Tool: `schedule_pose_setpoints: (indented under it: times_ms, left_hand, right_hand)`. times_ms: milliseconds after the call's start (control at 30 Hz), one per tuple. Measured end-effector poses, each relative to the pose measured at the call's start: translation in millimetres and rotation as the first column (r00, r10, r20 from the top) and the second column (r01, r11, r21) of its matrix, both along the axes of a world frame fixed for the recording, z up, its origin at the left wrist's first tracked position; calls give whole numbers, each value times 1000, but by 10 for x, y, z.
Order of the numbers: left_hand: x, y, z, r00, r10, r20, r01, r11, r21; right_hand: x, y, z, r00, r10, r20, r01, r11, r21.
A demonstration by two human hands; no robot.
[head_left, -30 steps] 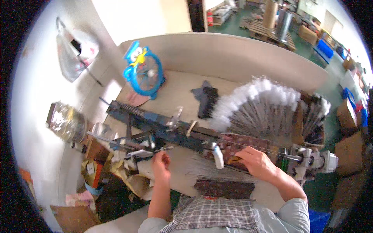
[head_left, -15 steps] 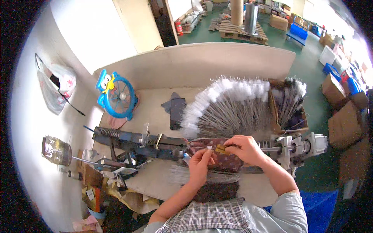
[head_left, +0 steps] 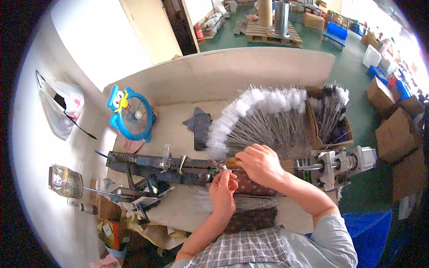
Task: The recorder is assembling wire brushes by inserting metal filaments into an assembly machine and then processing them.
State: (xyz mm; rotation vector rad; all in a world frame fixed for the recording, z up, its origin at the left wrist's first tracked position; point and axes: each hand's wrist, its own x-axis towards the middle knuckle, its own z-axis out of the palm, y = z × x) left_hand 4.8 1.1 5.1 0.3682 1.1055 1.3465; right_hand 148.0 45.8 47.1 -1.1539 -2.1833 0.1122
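Note:
My left hand (head_left: 222, 190) is closed in a pinch on a thin wire, with a small white piece (head_left: 225, 168) showing at its fingertips. Just right of it, my right hand (head_left: 260, 164) is curled with the palm down, its fingertips on a brass-coloured block (head_left: 231, 161) that they mostly cover. Both hands are over a dark red spotted cloth (head_left: 252, 186) at the middle of a long bench machine (head_left: 192, 166). More thin wires (head_left: 254, 203) lie in a bundle on the near side of that cloth.
Behind my hands fans a big pile of white-tufted wire brushes (head_left: 250, 114). A cardboard box (head_left: 316, 127) of dark and white brushes stands right of it. A phone (head_left: 202, 131) and a blue toy-like fan (head_left: 134, 114) are on the left. A metal shaft unit (head_left: 333, 165) sits at the right end.
My right hand has moved left with the brass-coloured block, closer to my left hand and turned further palm-down. My left hand has shifted slightly left. The whole view has swung a little.

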Motion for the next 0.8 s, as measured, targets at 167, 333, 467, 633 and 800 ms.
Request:
schedule_pose_setpoints:
  times_ms: [167, 333, 467, 633, 800]
  left_hand:
    - [-83, 26, 0, 995, -61, 77, 59, 998, 18]
    - [-85, -20, -24, 995, -83, 49, 80, 995, 58]
    - [-104, -35, -35, 984, -160, -77, 166, 983, 75]
    - [-121, 26, 7, 976, -171, 137, 166, 985, 48]
    - [-57, 17, -128, 960, 47, 278, -57, 998, 29]
  right_hand:
    - [-164, 102, -46, 995, 71, 73, -58, 983, -172]
    - [-146, 71, 22, 997, 76, -21, -79, 951, -299]
    - [-162, 77, -54, 992, 14, -129, -64, 917, -394]
    - [-148, 22, -38, 992, -4, -130, -41, 938, -343]
    - [-315, -87, -76, 999, -19, -44, 15, 996, -93]
